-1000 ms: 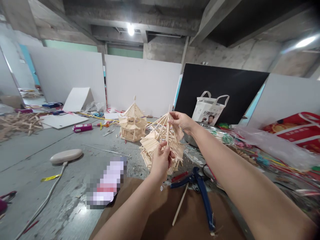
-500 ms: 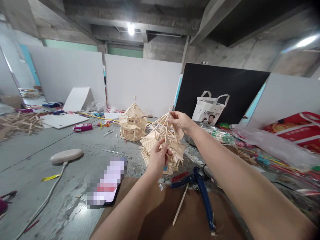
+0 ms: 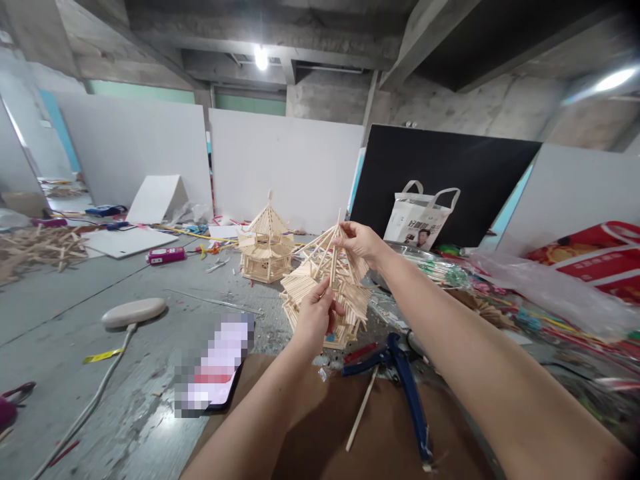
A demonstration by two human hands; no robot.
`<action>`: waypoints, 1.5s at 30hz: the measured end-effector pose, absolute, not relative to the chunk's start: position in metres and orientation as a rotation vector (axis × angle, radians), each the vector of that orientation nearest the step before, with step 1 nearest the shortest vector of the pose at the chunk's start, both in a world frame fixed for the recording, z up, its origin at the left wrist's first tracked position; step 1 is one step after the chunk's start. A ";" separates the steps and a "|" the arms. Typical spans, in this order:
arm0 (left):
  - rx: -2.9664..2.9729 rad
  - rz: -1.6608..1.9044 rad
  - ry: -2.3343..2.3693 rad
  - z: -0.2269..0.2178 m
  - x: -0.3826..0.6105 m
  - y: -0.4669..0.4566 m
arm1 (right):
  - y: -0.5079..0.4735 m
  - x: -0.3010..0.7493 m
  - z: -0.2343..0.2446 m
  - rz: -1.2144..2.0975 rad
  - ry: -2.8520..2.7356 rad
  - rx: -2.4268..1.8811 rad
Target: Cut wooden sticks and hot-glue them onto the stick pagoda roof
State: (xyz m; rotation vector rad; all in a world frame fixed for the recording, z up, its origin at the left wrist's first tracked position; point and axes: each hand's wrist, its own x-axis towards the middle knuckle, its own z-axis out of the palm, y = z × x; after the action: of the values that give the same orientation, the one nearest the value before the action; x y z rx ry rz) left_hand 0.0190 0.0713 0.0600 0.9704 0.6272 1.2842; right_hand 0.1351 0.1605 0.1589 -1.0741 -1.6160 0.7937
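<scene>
A pavilion model (image 3: pixel 295 283) built from thin wooden sticks stands in front of me, its pointed upper roof only partly covered. My right hand (image 3: pixel 364 243) comes in from the right and pinches the top of a wooden stick (image 3: pixel 334 263) by the roof's peak. Lower down, my left hand (image 3: pixel 317 310) has its thumb and fingers closed on the bottom end of that stick, over the lower roof. Parts of the model are hidden behind both hands. A second, similar stick pavilion (image 3: pixel 267 250) with a fuller roof stands behind and to the left.
A blue-handled cutter (image 3: pixel 407 393) and a loose stick (image 3: pixel 361 410) lie on a brown board (image 3: pixel 320 433) near me. To the left are a phone (image 3: pixel 217 367) and a white oval device (image 3: pixel 133 312) with a cable. A white bag (image 3: pixel 417 217) stands at the back right.
Both hands stay at the same spots on the pavilion roof. My left fingers have shifted very slightly; nothing else visibly moves.
</scene>
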 end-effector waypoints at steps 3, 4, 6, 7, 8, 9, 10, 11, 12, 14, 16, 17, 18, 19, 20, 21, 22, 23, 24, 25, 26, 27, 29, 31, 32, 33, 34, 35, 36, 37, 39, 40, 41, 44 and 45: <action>0.981 1.264 0.604 0.061 0.018 0.070 | 0.162 0.135 0.158 0.783 -1.617 -1.072; 0.980 1.259 0.596 0.061 0.018 0.070 | 0.162 0.135 0.158 0.781 -1.617 -1.069; 0.970 1.253 0.583 0.061 0.017 0.070 | 0.164 0.135 0.157 0.777 -1.616 -1.061; 0.964 1.250 0.580 0.062 0.017 0.069 | 0.164 0.135 0.156 0.777 -1.615 -1.056; 0.957 1.246 0.580 0.062 0.017 0.069 | 0.164 0.135 0.156 0.776 -1.614 -1.052; 0.950 1.241 0.583 0.062 0.017 0.069 | 0.164 0.135 0.155 0.775 -1.612 -1.049; 0.942 1.234 0.587 0.063 0.016 0.069 | 0.165 0.135 0.155 0.774 -1.611 -1.048; 0.934 1.226 0.590 0.063 0.016 0.069 | 0.165 0.135 0.155 0.773 -1.611 -1.048; 0.926 1.214 0.589 0.064 0.015 0.069 | 0.164 0.135 0.155 0.772 -1.611 -1.048; 0.904 1.181 0.567 0.064 0.013 0.069 | 0.164 0.135 0.155 0.770 -1.608 -1.049; 0.879 1.130 0.514 0.064 0.011 0.070 | 0.164 0.134 0.155 0.771 -1.606 -1.048; 0.870 1.108 0.478 0.064 0.010 0.071 | 0.164 0.134 0.155 0.770 -1.603 -1.047; 0.863 1.089 0.443 0.064 0.008 0.071 | 0.164 0.134 0.155 0.768 -1.600 -1.048; 0.860 1.075 0.409 0.063 0.007 0.072 | 0.164 0.134 0.155 0.767 -1.598 -1.048; 0.860 1.065 0.379 0.062 0.006 0.073 | 0.164 0.134 0.155 0.766 -1.596 -1.049; 0.862 1.058 0.355 0.061 0.005 0.074 | 0.164 0.134 0.155 0.764 -1.593 -1.050; 0.864 1.053 0.336 0.060 0.004 0.075 | 0.164 0.134 0.155 0.762 -1.591 -1.052; 0.866 1.048 0.323 0.059 0.004 0.076 | 0.164 0.134 0.155 0.762 -1.591 -1.052; 0.869 1.045 0.315 0.058 0.004 0.077 | 0.164 0.134 0.155 0.762 -1.594 -1.051; 0.871 1.042 0.311 0.058 0.004 0.078 | 0.165 0.134 0.154 0.761 -1.598 -1.050; 0.871 1.041 0.314 0.057 0.004 0.078 | 0.165 0.134 0.154 0.757 -1.604 -1.049; 0.870 1.042 0.320 0.057 0.004 0.078 | 0.165 0.135 0.154 0.752 -1.609 -1.049; 0.862 1.054 0.339 0.058 0.005 0.078 | 0.166 0.135 0.153 0.741 -1.614 -1.048; 0.842 1.090 0.369 0.061 0.006 0.077 | 0.166 0.136 0.153 0.735 -1.615 -1.044; 0.832 1.112 0.387 0.063 0.006 0.076 | 0.166 0.136 0.153 0.735 -1.619 -1.042; 0.825 1.137 0.411 0.064 0.007 0.076 | 0.166 0.136 0.153 0.736 -1.623 -1.041; 0.824 1.161 0.441 0.066 0.008 0.075 | 0.165 0.135 0.153 0.735 -1.627 -1.042; 0.835 1.184 0.477 0.066 0.010 0.074 | 0.165 0.135 0.153 0.736 -1.632 -1.045; 0.858 1.207 0.515 0.067 0.012 0.073 | 0.165 0.135 0.153 0.737 -1.640 -1.048; 0.891 1.230 0.555 0.066 0.014 0.072 | 0.165 0.134 0.153 0.734 -1.649 -1.052; 0.983 1.271 0.644 0.064 0.019 0.069 | 0.163 0.134 0.154 0.687 -1.645 -1.078; 1.043 1.295 0.703 0.063 0.021 0.068 | 0.161 0.134 0.156 0.635 -1.626 -1.099; 1.115 1.328 0.775 0.063 0.023 0.066 | 0.158 0.135 0.159 0.560 -1.603 -1.117; 1.413 1.462 1.035 0.064 0.026 0.058 | 0.134 0.140 0.172 0.202 -1.611 -1.110; 1.523 1.491 1.101 0.066 0.026 0.056 | 0.120 0.141 0.178 0.044 -1.672 -1.084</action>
State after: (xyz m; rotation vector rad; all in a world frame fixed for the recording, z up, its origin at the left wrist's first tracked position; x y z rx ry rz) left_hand 0.0259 0.0557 0.0660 1.5230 1.1012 1.4912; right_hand 0.1411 0.1201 0.1778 -1.0838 -1.6718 0.0442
